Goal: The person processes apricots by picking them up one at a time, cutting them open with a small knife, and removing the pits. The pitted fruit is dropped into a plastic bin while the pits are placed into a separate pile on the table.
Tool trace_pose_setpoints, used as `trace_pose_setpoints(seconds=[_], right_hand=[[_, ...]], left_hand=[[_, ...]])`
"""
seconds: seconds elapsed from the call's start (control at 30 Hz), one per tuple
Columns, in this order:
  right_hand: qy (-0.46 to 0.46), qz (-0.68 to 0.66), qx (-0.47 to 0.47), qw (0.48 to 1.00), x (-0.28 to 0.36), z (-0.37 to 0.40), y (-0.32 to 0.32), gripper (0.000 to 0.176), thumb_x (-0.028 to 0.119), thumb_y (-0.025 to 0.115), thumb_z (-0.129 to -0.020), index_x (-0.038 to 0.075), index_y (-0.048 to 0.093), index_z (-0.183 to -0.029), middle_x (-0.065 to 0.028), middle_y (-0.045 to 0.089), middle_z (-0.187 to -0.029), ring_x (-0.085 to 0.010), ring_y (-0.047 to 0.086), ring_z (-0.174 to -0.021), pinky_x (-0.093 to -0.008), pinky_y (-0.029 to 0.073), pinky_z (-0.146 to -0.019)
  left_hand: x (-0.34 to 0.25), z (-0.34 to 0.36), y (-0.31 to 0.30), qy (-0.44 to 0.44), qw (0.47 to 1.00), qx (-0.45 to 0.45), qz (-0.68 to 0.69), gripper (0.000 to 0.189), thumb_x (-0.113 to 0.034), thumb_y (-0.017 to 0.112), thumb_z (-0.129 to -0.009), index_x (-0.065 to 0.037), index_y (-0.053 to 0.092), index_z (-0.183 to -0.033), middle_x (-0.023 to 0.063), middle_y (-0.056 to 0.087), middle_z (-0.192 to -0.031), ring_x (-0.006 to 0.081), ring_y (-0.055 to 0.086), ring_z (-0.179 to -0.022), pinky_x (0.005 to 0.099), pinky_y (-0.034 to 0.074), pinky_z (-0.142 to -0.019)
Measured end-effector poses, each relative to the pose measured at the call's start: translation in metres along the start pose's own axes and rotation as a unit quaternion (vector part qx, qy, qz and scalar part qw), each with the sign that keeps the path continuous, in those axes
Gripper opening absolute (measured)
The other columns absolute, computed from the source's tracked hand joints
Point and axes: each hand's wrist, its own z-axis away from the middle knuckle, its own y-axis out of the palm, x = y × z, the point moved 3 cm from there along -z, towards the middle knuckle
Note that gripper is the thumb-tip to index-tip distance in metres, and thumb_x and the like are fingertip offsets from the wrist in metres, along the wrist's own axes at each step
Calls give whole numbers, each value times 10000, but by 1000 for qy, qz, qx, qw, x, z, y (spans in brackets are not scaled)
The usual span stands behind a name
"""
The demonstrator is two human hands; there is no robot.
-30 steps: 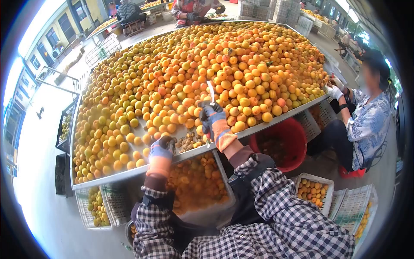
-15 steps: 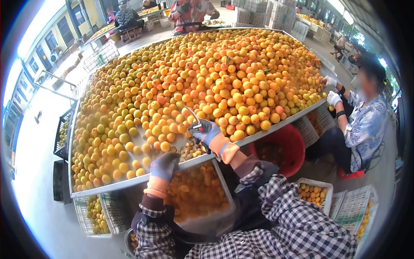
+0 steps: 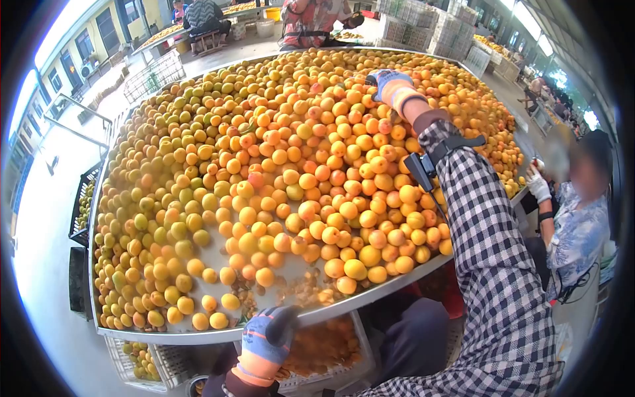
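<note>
Apricots (image 3: 311, 178), orange to greenish, cover the large metal-rimmed table (image 3: 192, 338) in front of me. Stretched far over the heap, my right hand (image 3: 391, 87), in a blue and orange glove, has its fingers curled down among the fruit at the back. What it grips is hidden; the curved metal tool does not show. My left hand (image 3: 268, 341), in a matching glove with dark fingers, is curled at the near rim, and its contents cannot be made out. Between the hands lie wet brown scraps (image 3: 304, 290) near the edge. Under the rim stands a crate of brownish-orange pieces (image 3: 324, 347).
A co-worker in a blue patterned shirt (image 3: 582, 225) and white gloves sits at the right. Another person in a red patterned top (image 3: 311, 23) stands across the table. Stacked crates (image 3: 407, 26) rise behind. A red tub (image 3: 453, 298) is partly hidden below the rim.
My right hand has moved from the near edge far across the heap, and the curved tool is no longer visible. My left hand sits lower in view. The camera view has shifted.
</note>
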Motion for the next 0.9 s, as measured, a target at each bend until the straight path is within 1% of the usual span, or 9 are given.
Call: trace_pose_setpoints(seconds=[0.07, 0.23, 0.4, 0.5, 0.57, 0.67, 0.7, 0.83, 0.9], right_hand=[[-12, 70, 90, 993, 5, -21, 22, 482, 341, 736, -747, 191, 599, -1184, -69, 633, -1191, -268, 612, -1087, -411, 505, -887], [-18, 67, 63, 996, -2, -28, 46, 530, 360, 729, -756, 225, 553, -1237, -58, 626, -1196, -264, 598, -1105, -422, 492, -902], [-20, -194, -75, 978, -37, 8, 29, 464, 355, 755, -750, 249, 602, -1175, -44, 662, -1099, -226, 639, -993, -365, 503, -844], [-78, -398, -106, 908, -31, 56, 30, 432, 151, 787, -745, 131, 627, -1147, -8, 680, -1040, -122, 642, -924, -280, 510, -806], [-204, -683, -41, 700, -4, 103, 41, 411, 150, 767, -785, 64, 613, -1156, -11, 677, -959, -94, 624, -711, -244, 521, -635], [-95, -769, 166, 610, 46, 212, 31, 400, 181, 756, -803, 101, 618, -1170, -13, 678, -850, -16, 401, -403, -190, 269, -324], [-101, -780, 227, 574, 60, 237, 35, 403, 188, 761, -797, 101, 622, -1166, -7, 679, -839, -19, 418, -416, -191, 294, -338], [-118, -715, 278, 631, 110, 301, 56, 396, 186, 790, -765, 76, 652, -1119, 6, 685, -857, -27, 519, -536, -185, 355, -414], [-118, -741, 303, 588, 133, 317, 78, 414, 130, 818, -721, 49, 654, -1092, -11, 688, -913, -65, 596, -790, -225, 474, -703]], left_hand=[[4, -9, 2, -9, 1000, 4, -4, 219, -101, 642, -777, -93, 639, -996, 119, 654, -909, 331, 606, -837, 418, 487, -731], [2, -21, 5, -30, 999, 23, -36, 228, -61, 625, -786, -100, 669, -1006, 139, 662, -900, 356, 611, -844, 413, 495, -745], [1, -21, 9, 3, 1000, 19, -9, 241, -93, 630, -765, -101, 642, -1005, 136, 652, -923, 355, 601, -828, 427, 487, -726], [-3, -17, 9, 14, 1000, -19, 9, 266, -69, 616, -761, -101, 643, -1024, 144, 651, -917, 363, 602, -825, 431, 489, -730], [-7, -16, 13, 13, 995, -83, 47, 242, 12, 598, -785, -70, 685, -996, 142, 671, -868, 310, 653, -816, 350, 514, -721], [-9, -14, 20, 37, 977, -199, 68, 281, 32, 647, -790, -42, 667, -1060, 109, 685, -942, 218, 666, -862, 306, 521, -748], [-11, -16, 21, -14, 974, -184, 128, 377, 38, 663, -774, -50, 634, -1139, 87, 670, -1016, 174, 650, -867, 274, 518, -732], [-18, -24, 19, 67, 970, -221, 70, 629, -52, 771, -702, -86, 538, -1286, 85, 613, -1129, 157, 610, -796, 269, 502, -702], [-24, -27, 19, 124, 966, -224, 25, 640, -77, 792, -690, -95, 543, -1279, 93, 602, -1150, 179, 604, -785, 279, 507, -706]])
